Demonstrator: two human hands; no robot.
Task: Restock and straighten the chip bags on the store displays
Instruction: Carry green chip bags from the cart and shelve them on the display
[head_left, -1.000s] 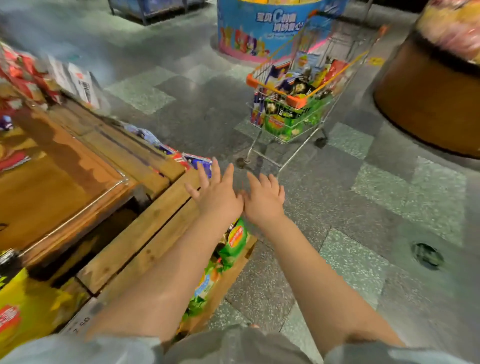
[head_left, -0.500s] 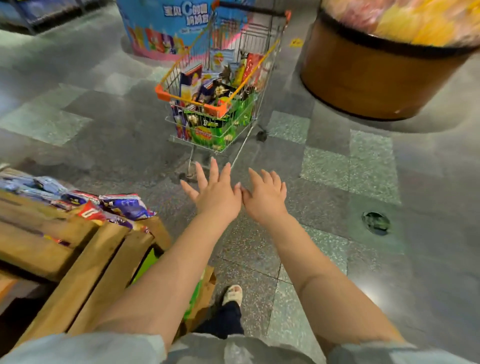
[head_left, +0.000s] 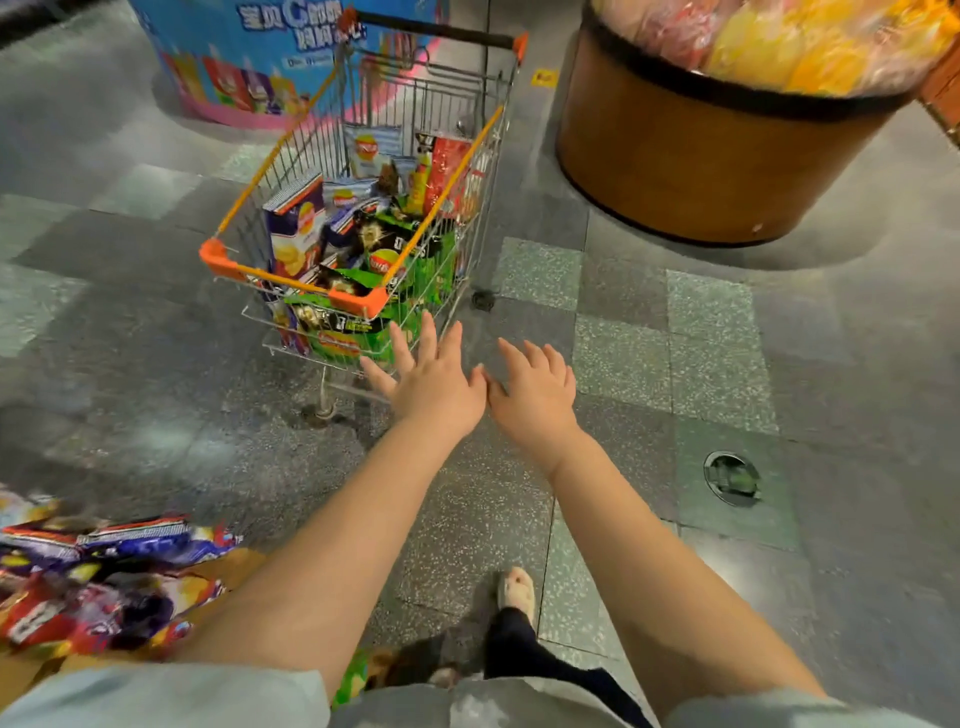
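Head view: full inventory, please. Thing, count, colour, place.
shopping cart: one, wire with orange trim, centre, ahead of the hands
chip bags in cart: many, count unclear, green, purple, red and white, piled inside
chip bags on display: several, blurred, purple and red, lower left
round bin: one, brown with black rim, upper right, holding blurred yellow and pink packs
round stand: one, blue and pink, upper left, behind the cart
floor cover: one, round, dark, right of the arms
floor: grey and green tiles
foot: one, light sandal, bottom centre
left hand: open, empty, fingers spread by the cart's near end
right hand: open, empty, beside the left
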